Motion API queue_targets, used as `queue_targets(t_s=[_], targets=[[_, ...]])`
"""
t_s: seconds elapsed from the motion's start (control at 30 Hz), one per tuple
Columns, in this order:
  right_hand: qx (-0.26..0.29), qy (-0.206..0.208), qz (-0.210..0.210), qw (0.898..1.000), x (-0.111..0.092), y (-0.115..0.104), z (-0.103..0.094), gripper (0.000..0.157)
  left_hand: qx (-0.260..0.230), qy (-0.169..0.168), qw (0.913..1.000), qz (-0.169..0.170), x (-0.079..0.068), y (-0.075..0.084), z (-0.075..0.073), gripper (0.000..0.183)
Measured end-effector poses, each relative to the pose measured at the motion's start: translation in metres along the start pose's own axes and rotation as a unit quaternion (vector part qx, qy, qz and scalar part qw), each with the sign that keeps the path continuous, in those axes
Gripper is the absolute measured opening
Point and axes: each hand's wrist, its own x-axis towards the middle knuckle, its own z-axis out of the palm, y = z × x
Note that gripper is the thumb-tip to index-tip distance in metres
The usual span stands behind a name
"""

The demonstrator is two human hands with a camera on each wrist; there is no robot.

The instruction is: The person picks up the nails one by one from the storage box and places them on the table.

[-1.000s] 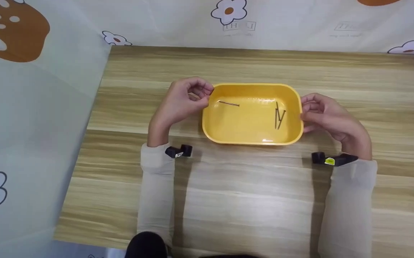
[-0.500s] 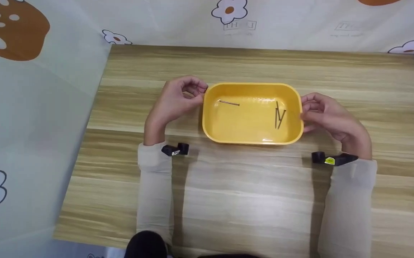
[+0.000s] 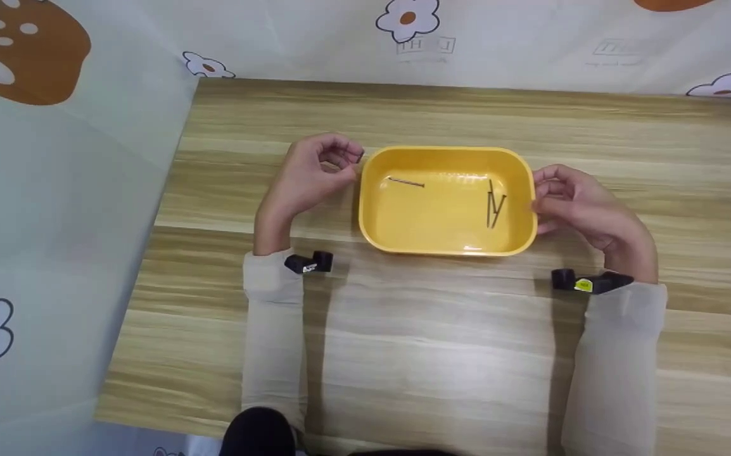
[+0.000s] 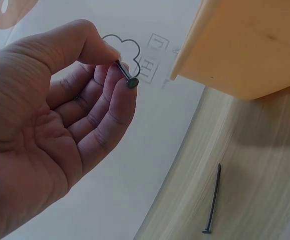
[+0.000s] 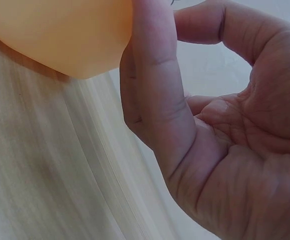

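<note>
My left hand (image 3: 318, 168) pinches a nail (image 4: 126, 75) between thumb and forefinger, just left of a yellow plastic tub (image 3: 448, 249). The left wrist view shows the nail's round head sticking out from the fingertips, its shaft mostly hidden. My right hand (image 3: 587, 202) holds the tub's right end, thumb at the rim and fingers along the outer wall. Inside the tub lies one nail (image 3: 406, 182) near the left end. A small cluster of nails (image 3: 496, 212) crosses near the right end. In the right wrist view, fingers (image 5: 157, 90) overlap the tub wall.
Another nail (image 4: 213, 200) lies on the wood-grain table (image 3: 441, 354) near the tub, seen in the left wrist view. A patterned sheet (image 3: 524, 44) with flowers rises behind the table and along its left side. Black wrist cameras sit on both sleeves.
My left hand has drawn back slightly to the left, from overlapping the tub's upper left rim to just outside it. The right hand and the nails in the tub stay put.
</note>
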Motion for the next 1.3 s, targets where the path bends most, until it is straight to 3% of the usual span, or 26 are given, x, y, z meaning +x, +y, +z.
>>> queue_targets(t_s=[1.3], targets=[[0.006,0.003,0.001,1.0,0.0,-0.001,0.001,0.034,0.004,0.0,0.9997,-0.025,0.003,-0.018,-0.007,0.027]])
